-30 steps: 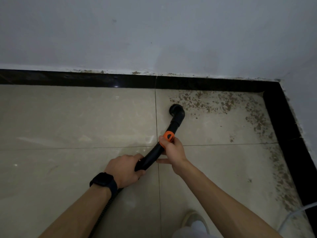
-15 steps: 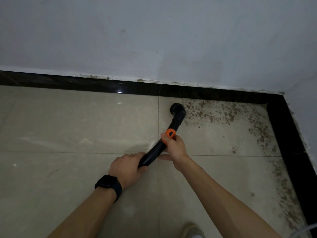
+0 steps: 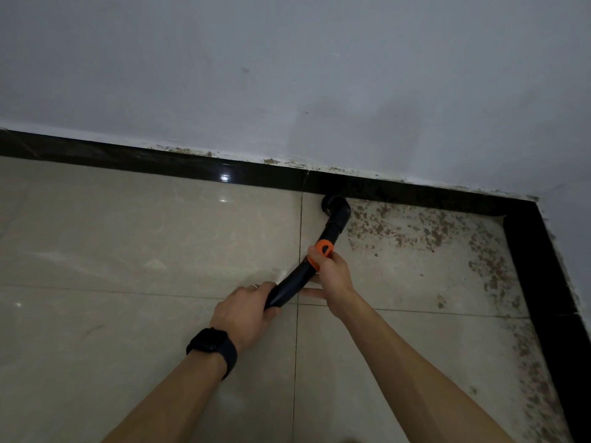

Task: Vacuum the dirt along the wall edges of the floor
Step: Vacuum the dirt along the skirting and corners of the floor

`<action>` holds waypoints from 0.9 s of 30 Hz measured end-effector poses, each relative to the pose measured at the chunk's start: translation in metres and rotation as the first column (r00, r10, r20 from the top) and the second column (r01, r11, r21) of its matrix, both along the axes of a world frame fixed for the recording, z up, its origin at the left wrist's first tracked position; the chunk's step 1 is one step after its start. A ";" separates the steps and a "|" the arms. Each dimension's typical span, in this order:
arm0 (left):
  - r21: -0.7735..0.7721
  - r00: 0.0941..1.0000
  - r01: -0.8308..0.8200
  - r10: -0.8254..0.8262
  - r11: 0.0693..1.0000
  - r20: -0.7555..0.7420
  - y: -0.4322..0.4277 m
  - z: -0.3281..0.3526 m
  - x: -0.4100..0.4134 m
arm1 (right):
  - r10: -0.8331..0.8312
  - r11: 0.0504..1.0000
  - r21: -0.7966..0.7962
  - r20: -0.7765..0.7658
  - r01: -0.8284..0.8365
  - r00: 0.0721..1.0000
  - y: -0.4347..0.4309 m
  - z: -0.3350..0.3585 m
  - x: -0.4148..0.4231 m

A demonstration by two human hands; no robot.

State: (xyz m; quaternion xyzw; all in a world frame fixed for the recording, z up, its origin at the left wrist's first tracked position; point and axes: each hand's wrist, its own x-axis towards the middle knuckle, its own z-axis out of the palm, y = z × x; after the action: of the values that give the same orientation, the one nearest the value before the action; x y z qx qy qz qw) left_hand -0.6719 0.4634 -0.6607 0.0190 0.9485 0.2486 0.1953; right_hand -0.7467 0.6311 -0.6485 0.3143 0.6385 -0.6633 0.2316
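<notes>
Nozzle: the vacuum nozzle (image 3: 335, 208) touches the floor (image 3: 128, 235) at the black baseboard (image 3: 160, 161).
Fingers: left hand (image 3: 246, 311) and right hand (image 3: 332, 276) both wrap the wand (image 3: 291, 282).
Done: the tiles left of the nozzle look clean.
Left: the dirt (image 3: 415, 231) to its right, along the baseboard.

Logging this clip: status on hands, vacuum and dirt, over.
Left hand and right hand both grip the vacuum tube. Nozzle at the baseboard. Dirt lies to its right. Nothing blocking.

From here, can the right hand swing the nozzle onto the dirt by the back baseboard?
Probably yes: the right hand grips the wand, the nozzle sits at the baseboard, and the dirt starts just beside it, nothing between.
</notes>
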 end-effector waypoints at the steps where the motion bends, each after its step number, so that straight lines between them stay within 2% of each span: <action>1: 0.003 1.000 -0.007 0.007 1.000 0.000 -0.001 0.000 -0.001 | 0.007 1.000 0.000 -0.003 -0.007 1.000 -0.001 -0.001 -0.002; 17: -0.009 0.995 -0.101 0.101 0.995 -0.005 -0.061 0.001 0.018 | 0.107 0.993 -0.041 -0.013 -0.107 0.994 -0.066 -0.004 0.004; 22: -0.033 0.999 -0.034 0.034 0.999 0.023 -0.076 0.004 0.034 | 0.076 0.997 -0.027 0.006 -0.076 0.997 -0.076 -0.008 0.024; 27: -0.055 0.996 0.069 -0.065 0.996 0.060 -0.074 0.013 0.043 | -0.028 0.999 -0.015 0.023 0.028 0.999 -0.063 -0.007 0.054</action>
State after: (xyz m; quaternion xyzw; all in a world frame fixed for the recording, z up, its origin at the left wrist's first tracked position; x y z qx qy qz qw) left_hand -0.6284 0.3895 -0.6474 0.0379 0.9480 0.2150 0.2316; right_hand -0.6931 0.5684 -0.6555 0.3291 0.6263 -0.6677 0.2319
